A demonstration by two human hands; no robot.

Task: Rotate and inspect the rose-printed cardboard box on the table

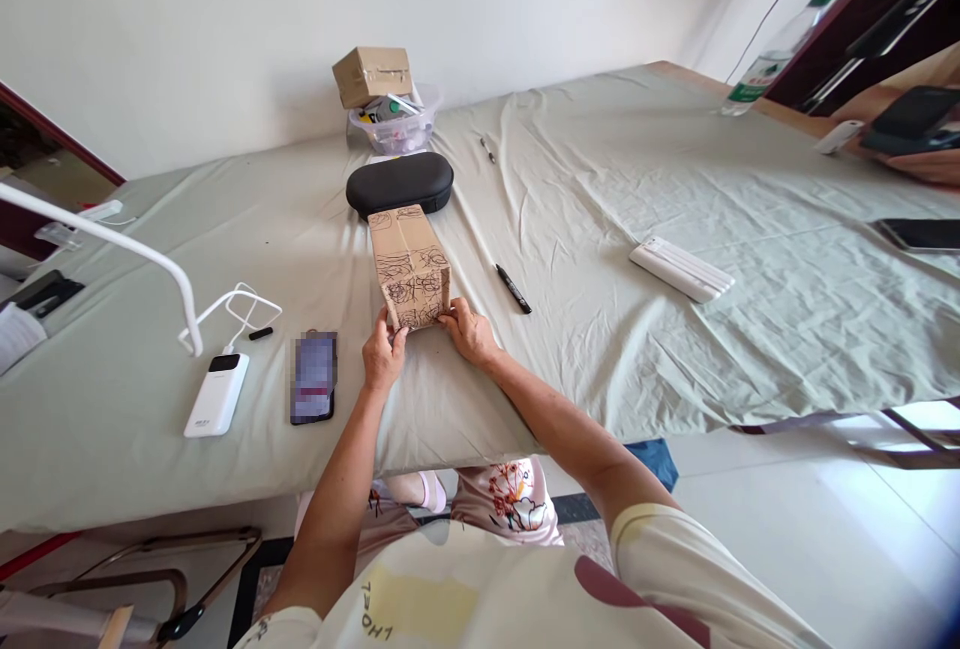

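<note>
A brown cardboard box (410,254) covered in black scribbles rests on the cloth-covered table, its near end facing me. My left hand (384,354) grips the lower left corner of that end, thumb at the bottom edge. At the lower right corner, the fingers of my right hand (469,331) are closed on the box. A black marker (513,288) with its cap on lies just right of the box. Behind the box, touching or very near it, sits a black zippered case (400,183).
On the left are a white power bank (217,395) with a cable, a small black cap (261,333), a phone (313,377) and a white lamp arm (161,254). Another power bank (682,269) lies right. A plastic basket (397,134) holds a carton (373,75); a bottle (772,64) stands far right.
</note>
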